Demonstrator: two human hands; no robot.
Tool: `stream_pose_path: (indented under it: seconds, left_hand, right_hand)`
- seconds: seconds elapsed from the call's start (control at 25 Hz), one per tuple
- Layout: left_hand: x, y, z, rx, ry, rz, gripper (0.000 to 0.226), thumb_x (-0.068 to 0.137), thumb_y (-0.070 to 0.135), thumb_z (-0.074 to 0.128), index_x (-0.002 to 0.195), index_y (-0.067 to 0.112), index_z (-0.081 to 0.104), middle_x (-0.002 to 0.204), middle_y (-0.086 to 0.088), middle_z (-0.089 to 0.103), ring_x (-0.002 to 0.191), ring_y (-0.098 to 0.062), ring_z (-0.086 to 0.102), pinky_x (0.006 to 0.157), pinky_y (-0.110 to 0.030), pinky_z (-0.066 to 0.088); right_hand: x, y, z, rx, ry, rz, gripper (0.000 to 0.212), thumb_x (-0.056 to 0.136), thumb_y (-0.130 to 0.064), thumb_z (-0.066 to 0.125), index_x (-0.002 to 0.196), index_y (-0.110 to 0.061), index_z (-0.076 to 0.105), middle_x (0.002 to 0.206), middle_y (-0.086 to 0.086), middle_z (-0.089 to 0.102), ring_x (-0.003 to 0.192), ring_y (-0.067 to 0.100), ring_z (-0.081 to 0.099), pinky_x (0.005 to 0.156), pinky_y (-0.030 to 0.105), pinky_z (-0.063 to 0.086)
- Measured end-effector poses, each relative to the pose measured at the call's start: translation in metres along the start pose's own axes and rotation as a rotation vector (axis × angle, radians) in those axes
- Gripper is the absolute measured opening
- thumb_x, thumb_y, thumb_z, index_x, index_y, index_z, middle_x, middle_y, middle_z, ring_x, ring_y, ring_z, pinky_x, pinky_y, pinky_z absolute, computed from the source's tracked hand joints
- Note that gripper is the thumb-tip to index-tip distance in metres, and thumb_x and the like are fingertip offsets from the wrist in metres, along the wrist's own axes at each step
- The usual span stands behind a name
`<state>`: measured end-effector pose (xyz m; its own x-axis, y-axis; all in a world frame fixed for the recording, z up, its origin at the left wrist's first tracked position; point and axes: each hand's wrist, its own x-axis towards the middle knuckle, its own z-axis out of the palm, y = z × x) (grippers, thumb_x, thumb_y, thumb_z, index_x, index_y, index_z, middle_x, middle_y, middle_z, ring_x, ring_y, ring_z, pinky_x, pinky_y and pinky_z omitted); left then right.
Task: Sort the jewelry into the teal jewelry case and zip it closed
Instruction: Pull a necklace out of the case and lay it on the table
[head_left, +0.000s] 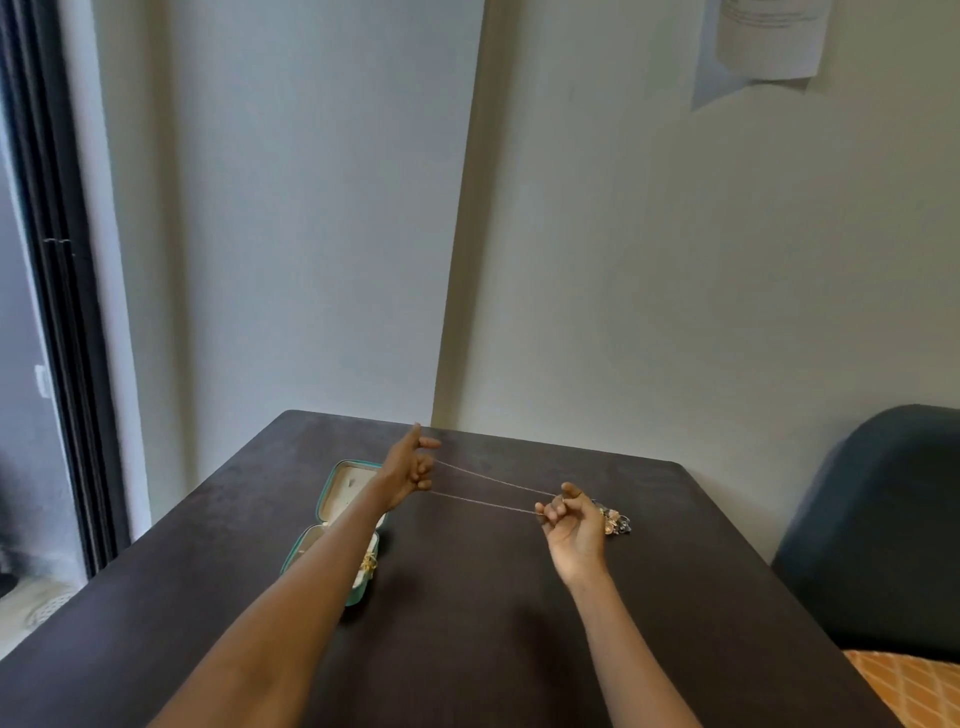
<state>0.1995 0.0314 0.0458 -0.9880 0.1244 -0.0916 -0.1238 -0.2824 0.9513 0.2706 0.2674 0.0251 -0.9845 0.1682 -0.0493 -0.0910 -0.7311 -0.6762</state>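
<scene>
Two strands of a thin necklace chain (488, 491) stretch mid-frame between left hand (410, 470) and right hand (569, 519), both pinching it; light, limp, tangle-prone, best held at its ends. Teal case (332, 525) lies open, lower left.

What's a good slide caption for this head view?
Both hands, left and right, stretch a thin chain necklace above the dark table beside the open teal jewelry case.

We see both bare forearms extended forward, raised, well apart. Left hand (410, 467): fingers curled, index pointing up, pinching a thin chain (493, 491). Right hand (571, 522): palm turned toward us, fingers curled, gripping the chain's other end. Chain taut between them.
</scene>
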Motion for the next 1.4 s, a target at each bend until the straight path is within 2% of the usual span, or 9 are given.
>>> stream_pose_path:
  seconds: [0.16, 0.32, 0.4, 0.52, 0.72, 0.88, 1.04, 1.24, 1.4]
  left_hand:
    - [0.013, -0.009, 0.013, 0.536, -0.143, 0.014, 0.049, 0.101, 0.045, 0.021, 0.095, 0.009, 0.053, 0.046, 0.001, 0.041, 0.04, -0.01, 0.035, 0.046, -0.023, 0.036]
    - [0.024, -0.013, 0.031, 1.044, -0.248, 0.075, 0.034, 0.101, 0.03, 0.032, 0.093, 0.011, 0.059, 0.061, -0.005, 0.062, 0.049, -0.014, 0.054, 0.059, -0.027, 0.05]
    - [0.029, -0.02, 0.037, 1.2, -0.249, 0.165, 0.027, 0.097, 0.015, 0.036, 0.104, 0.009, 0.062, 0.08, -0.008, 0.066, 0.065, -0.016, 0.061, 0.076, -0.029, 0.052]
    - [0.035, -0.033, 0.039, 1.314, -0.229, 0.251, 0.031, 0.092, 0.01, 0.043, 0.119, 0.012, 0.059, 0.112, -0.01, 0.062, 0.102, -0.023, 0.058, 0.092, -0.03, 0.042]
    - [0.06, -0.053, 0.045, 1.281, -0.225, 0.21, 0.039, 0.092, 0.008, 0.04, 0.13, 0.012, 0.047, 0.122, -0.015, 0.057, 0.109, -0.029, 0.055, 0.091, -0.032, 0.041]
    - [0.088, -0.053, 0.055, 1.346, -0.255, 0.195, 0.043, 0.09, 0.004, 0.04, 0.133, 0.01, 0.044, 0.122, -0.015, 0.056, 0.112, -0.03, 0.054, 0.094, -0.034, 0.041]
    - [0.115, -0.065, 0.07, 1.474, -0.301, 0.245, 0.044, 0.09, 0.006, 0.038, 0.133, 0.016, 0.044, 0.128, -0.012, 0.054, 0.116, -0.028, 0.052, 0.098, -0.036, 0.042]
    - [0.13, -0.083, 0.093, 1.518, -0.335, 0.393, 0.043, 0.09, 0.005, 0.04, 0.133, 0.012, 0.044, 0.136, -0.009, 0.046, 0.122, -0.025, 0.047, 0.102, -0.037, 0.041]
    - [0.133, -0.08, 0.097, 1.478, -0.337, 0.341, 0.05, 0.087, -0.002, 0.039, 0.136, 0.011, 0.039, 0.136, -0.01, 0.046, 0.122, -0.025, 0.049, 0.102, -0.036, 0.041]
  right_hand:
    - [0.006, -0.019, 0.003, 0.088, 0.027, -0.064, 0.023, 0.091, -0.015, 0.038, 0.081, -0.012, 0.057, 0.046, -0.001, 0.043, 0.041, 0.011, 0.039, 0.059, 0.027, 0.039]
    - [0.0, -0.033, 0.006, -0.198, -0.122, -0.064, 0.029, 0.096, -0.024, 0.042, 0.078, -0.009, 0.059, 0.039, -0.001, 0.038, 0.037, 0.011, 0.04, 0.057, 0.027, 0.049]
    - [-0.006, -0.034, 0.006, -0.485, -0.218, -0.087, 0.03, 0.096, -0.025, 0.042, 0.078, -0.008, 0.059, 0.037, 0.0, 0.04, 0.038, 0.013, 0.045, 0.069, 0.028, 0.051]
    - [-0.011, -0.031, 0.003, -1.038, -0.408, -0.1, 0.028, 0.084, -0.034, 0.05, 0.073, -0.011, 0.062, 0.04, 0.002, 0.051, 0.045, 0.018, 0.054, 0.068, 0.026, 0.05]
    - [-0.018, -0.005, -0.02, -1.864, -0.509, -0.218, 0.025, 0.089, -0.044, 0.051, 0.077, -0.024, 0.061, 0.063, -0.005, 0.068, 0.073, 0.008, 0.063, 0.074, 0.026, 0.045]
    - [-0.014, 0.014, -0.042, -1.904, -0.491, -0.57, 0.028, 0.091, -0.041, 0.049, 0.086, -0.019, 0.065, 0.071, -0.003, 0.066, 0.072, 0.014, 0.06, 0.074, 0.022, 0.038]
    - [0.0, 0.033, -0.054, -1.9, -0.501, -0.86, 0.02, 0.088, -0.035, 0.05, 0.08, -0.021, 0.061, 0.069, -0.008, 0.061, 0.067, 0.008, 0.055, 0.076, 0.025, 0.045]
    - [0.012, 0.037, -0.056, -1.954, -0.553, -0.846, 0.017, 0.081, -0.027, 0.048, 0.087, -0.021, 0.062, 0.083, -0.008, 0.06, 0.078, 0.007, 0.053, 0.069, 0.025, 0.047]
    - [0.009, 0.034, -0.056, -1.85, -0.539, -0.683, 0.026, 0.081, -0.022, 0.044, 0.099, -0.023, 0.063, 0.096, -0.006, 0.055, 0.088, 0.008, 0.053, 0.074, 0.023, 0.046]
